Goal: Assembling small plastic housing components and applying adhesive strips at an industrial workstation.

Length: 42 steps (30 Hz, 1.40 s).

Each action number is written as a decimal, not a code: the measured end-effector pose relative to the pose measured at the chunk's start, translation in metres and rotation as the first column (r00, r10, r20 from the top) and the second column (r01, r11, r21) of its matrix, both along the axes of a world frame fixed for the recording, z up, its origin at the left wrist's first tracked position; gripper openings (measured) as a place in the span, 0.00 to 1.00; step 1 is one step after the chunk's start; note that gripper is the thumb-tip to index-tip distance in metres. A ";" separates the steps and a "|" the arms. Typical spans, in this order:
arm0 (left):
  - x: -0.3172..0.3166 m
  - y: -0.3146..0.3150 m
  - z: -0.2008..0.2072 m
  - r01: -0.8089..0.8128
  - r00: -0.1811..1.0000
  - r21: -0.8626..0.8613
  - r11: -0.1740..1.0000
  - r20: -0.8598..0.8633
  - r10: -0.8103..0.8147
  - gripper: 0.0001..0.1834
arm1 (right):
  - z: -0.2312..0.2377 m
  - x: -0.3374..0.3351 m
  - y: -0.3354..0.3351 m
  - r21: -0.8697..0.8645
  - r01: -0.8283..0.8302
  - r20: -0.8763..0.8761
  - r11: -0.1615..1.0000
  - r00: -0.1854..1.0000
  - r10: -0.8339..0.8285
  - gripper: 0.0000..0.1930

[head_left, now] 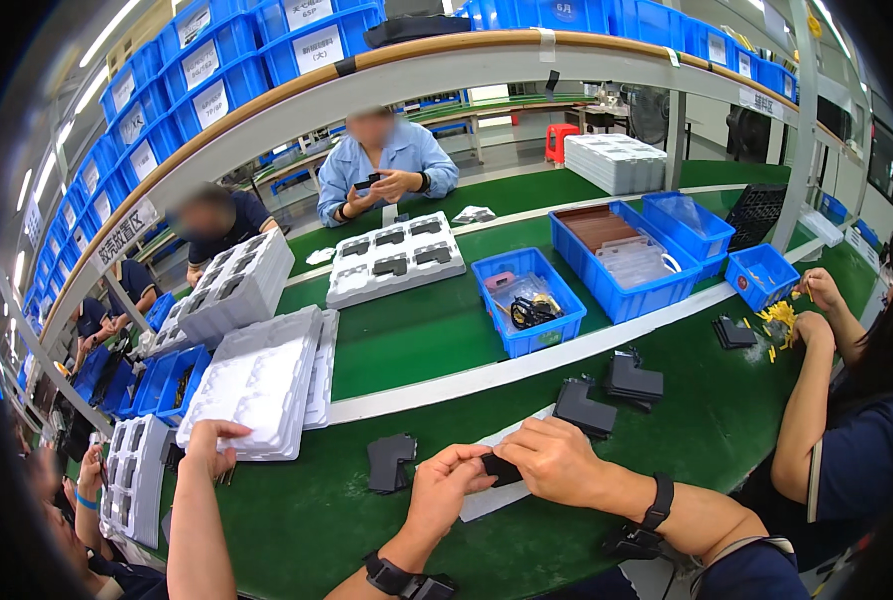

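Observation:
My left hand (448,488) and my right hand (556,458) meet over the near edge of the green table. Both pinch a small dark flat piece (504,469) between them; fingers cover much of it, so its exact kind does not show. Under it lies a white strip (486,503). Left of my hands rests a short stack of black L-shaped pieces (391,462). Beyond my right hand are two more such stacks, one black stack (584,407) nearer and another black stack (633,379) behind it.
A co-worker's hand (214,445) touches stacked white molded trays (251,375) at left. On the right another person handles small yellow pieces (778,322). Blue bins (528,335) stand across the table. A person opposite holds a dark piece behind a filled white tray (396,285).

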State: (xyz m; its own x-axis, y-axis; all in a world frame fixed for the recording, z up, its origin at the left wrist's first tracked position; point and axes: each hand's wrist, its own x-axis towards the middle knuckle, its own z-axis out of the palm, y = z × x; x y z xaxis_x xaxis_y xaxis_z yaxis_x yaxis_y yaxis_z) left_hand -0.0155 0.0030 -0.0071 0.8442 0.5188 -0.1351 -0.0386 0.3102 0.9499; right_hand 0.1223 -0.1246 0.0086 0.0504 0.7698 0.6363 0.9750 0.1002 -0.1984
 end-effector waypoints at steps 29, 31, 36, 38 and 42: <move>0.001 -0.003 -0.001 0.046 0.998 0.129 0.991 -0.048 -0.041 0.06 | 0.008 0.014 0.001 -0.191 -0.170 -0.675 0.967 0.738 -0.003 0.07; 0.002 -0.003 0.001 0.081 0.995 0.107 0.991 -0.059 -0.075 0.06 | 0.002 0.023 0.000 -0.199 -0.300 -0.840 0.933 0.543 -0.004 0.09; 0.003 -0.004 0.000 -0.003 1.000 0.142 0.990 -0.017 0.006 0.06 | -0.007 0.009 0.005 -0.078 0.001 -0.531 0.997 0.846 -0.042 0.06; 0.003 -0.006 0.000 -0.044 0.999 0.145 0.988 -0.003 0.045 0.07 | -0.015 0.002 0.006 -0.007 0.027 -0.431 1.000 0.902 -0.027 0.05; 0.004 -0.008 -0.001 -0.066 0.998 0.176 0.982 -0.013 0.069 0.06 | -0.016 -0.007 0.004 0.056 0.041 -0.292 0.998 0.956 -0.023 0.04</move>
